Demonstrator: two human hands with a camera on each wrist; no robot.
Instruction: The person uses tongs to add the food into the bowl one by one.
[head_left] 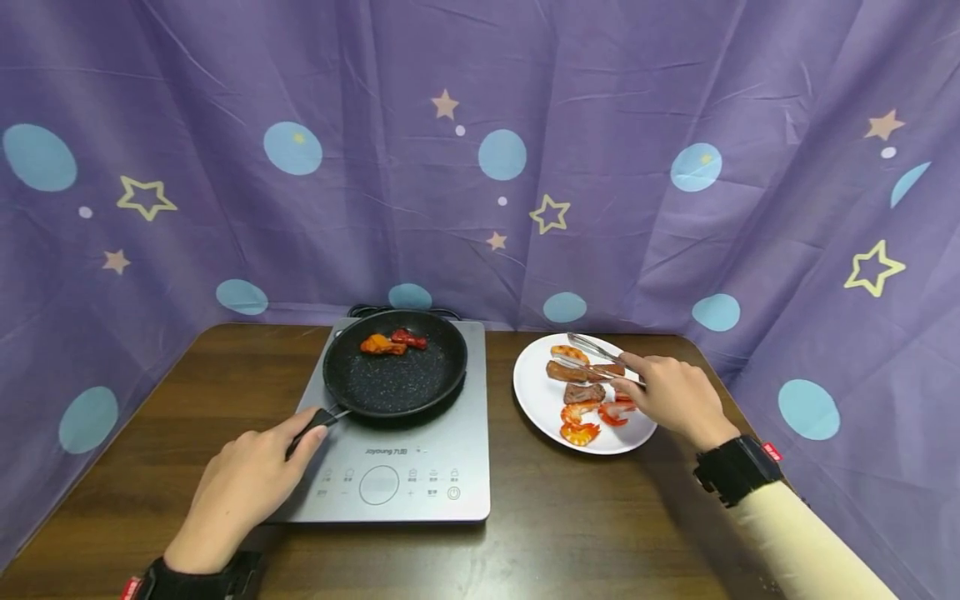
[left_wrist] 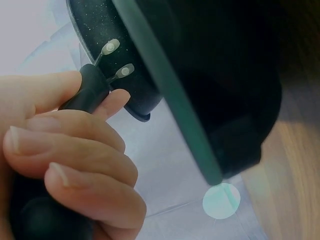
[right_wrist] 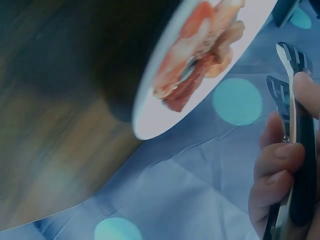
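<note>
My left hand (head_left: 243, 479) grips the black handle (left_wrist: 92, 90) of a frying pan (head_left: 393, 387), which sits on the induction cooker. In the pan lie an orange piece of food (head_left: 384, 344) and a dark red one (head_left: 409, 337), near its far side. My right hand (head_left: 675, 396) holds metal tongs (head_left: 596, 348) over a white plate (head_left: 527, 400), their two arms spread apart. Under the tongs are brown strips of meat (head_left: 564, 372) and a golden piece (head_left: 570, 354). Nearer me on the plate are a dark grilled meat piece (head_left: 583, 393) and several shrimp (head_left: 580, 433).
The silver induction cooker (head_left: 390, 475) has touch controls along its front, and a black cable (head_left: 363, 311) lies behind it. Everything stands on a brown wooden table (head_left: 555, 533). A purple curtain (head_left: 480, 250) with stars and dots hangs around the back and sides.
</note>
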